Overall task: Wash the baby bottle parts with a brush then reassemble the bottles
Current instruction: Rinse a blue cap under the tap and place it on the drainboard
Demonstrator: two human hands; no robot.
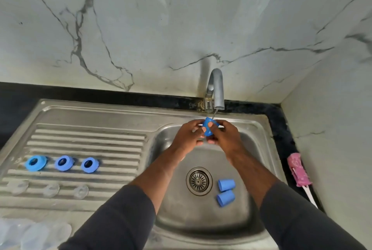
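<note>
Left hand (187, 136), right hand (224, 136), both grips pinching blue cap (209, 126) (under running tap (217, 88))

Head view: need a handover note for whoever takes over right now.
Hands: left hand and right hand both grip one blue cap under a thin stream from the tap.
In the sink: two more blue caps lie on their sides beside the drain.
On the drainboard: three blue rings and three clear teats in rows; clear bottles at its near left edge.
The pink brush lies on the counter at right, unheld.
Done: all parts are apart; cannot tell which are washed.
Left: finish this cap, likely the two in the sink, then reassemble.
</note>
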